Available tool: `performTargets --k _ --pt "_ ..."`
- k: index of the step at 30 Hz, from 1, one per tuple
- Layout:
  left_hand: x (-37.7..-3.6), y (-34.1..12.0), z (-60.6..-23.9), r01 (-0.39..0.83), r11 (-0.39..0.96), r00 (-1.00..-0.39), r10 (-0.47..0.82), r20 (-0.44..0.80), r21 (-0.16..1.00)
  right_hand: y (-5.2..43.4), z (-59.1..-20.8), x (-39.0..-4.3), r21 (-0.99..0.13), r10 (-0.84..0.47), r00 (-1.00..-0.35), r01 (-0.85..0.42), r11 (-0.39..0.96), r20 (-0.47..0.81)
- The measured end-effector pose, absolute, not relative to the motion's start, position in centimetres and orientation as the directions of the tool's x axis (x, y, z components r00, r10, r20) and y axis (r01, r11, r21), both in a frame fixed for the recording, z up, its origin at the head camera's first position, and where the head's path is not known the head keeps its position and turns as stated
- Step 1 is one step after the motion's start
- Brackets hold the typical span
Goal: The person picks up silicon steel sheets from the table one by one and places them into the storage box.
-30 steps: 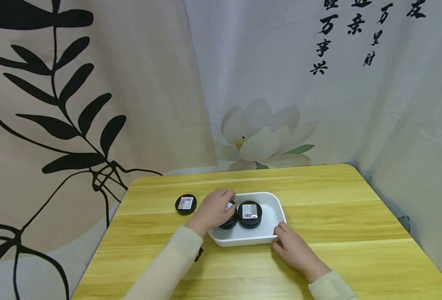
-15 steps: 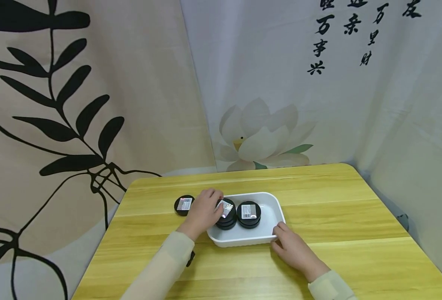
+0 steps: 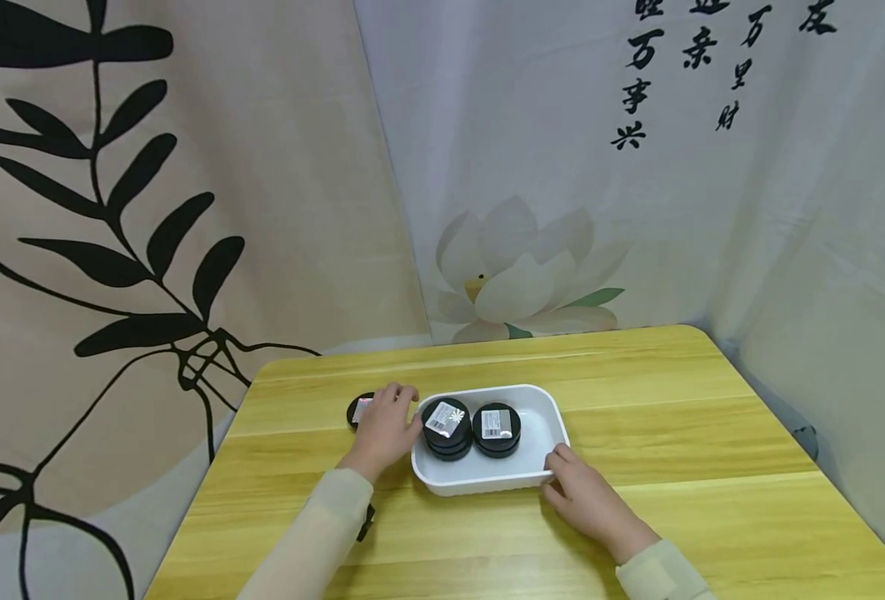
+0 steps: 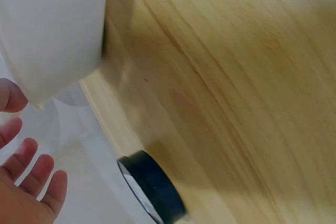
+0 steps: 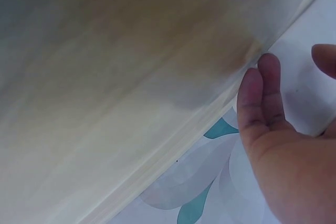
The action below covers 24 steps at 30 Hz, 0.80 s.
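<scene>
Left hand (image 3: pixel 384 423): above loose tin (image 3: pixel 357 409) on table (image 3: pixel 675 467), just left of tray (image 3: pixel 540 411); fingers (image 4: pixel 31 169) apart and relaxed, gripping nothing. Right hand (image 3: pixel 585 498): at near right corner of tray, fingertips touching rim, fingers loosely together. Inside tray: two stacks of black tins (image 3: pixel 446 427) (image 3: pixel 497 428), side by side, labels up.

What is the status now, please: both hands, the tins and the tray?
Left hand open above the loose tin. Right hand steadies the tray. Two tin stacks inside. Nothing in the way.
</scene>
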<state>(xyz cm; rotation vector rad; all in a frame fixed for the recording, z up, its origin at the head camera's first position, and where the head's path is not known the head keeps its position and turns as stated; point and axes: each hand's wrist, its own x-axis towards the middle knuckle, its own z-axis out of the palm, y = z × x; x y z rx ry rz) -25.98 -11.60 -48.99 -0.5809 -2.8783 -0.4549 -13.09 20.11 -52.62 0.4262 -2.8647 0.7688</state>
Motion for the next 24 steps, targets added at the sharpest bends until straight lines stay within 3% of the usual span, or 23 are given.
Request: performTargets --k 8,24 --pt "-26.1 -12.8 -49.6 0.359 0.885 -0.930 0.312 0.194 0.295 20.0 -52.4 -13.1 -0.462 -0.239 -0.949 -0.310 0.831 0.206" --pt "-26.3 -15.1 -51.3 0.250 0.936 -0.965 0.221 0.139 0.248 19.9 -52.4 -13.0 -0.473 -0.227 -0.952 -0.300 0.828 0.206"
